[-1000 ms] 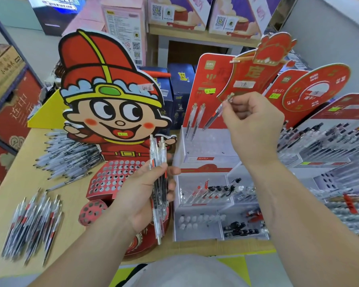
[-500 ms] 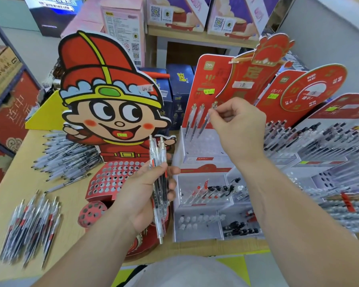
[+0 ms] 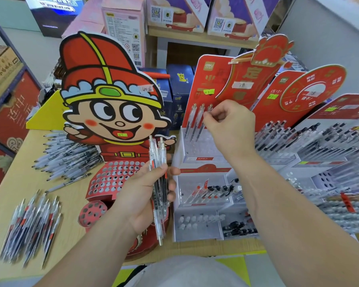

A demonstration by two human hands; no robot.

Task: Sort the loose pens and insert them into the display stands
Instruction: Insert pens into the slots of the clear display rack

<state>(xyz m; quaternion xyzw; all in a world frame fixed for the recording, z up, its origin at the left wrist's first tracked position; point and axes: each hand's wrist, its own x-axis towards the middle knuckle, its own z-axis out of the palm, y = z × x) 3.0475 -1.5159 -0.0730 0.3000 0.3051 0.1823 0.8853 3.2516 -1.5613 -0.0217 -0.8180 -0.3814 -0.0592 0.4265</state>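
Head view. Lower left of frame: batch of loose pens lying side by side on the surface. Lower centre: gripping a bundle of pens upright in left hand, fingers curled round it, thumb across the front, in front of the red perforated tray of the cartoon stand. Right of that: white tiered stand, lower tiers part-filled with red- and black-topped pens. Above centre: pinching a single pen near its top with right hand, fingertips closed on it, tip down in the top tier right beside two seated pens. Can't tell if fully home. Mid left: second heap of loose pens on the surface. Right edge: full stands packed with pens. Far back: red header cards, then boxes on a shelf.
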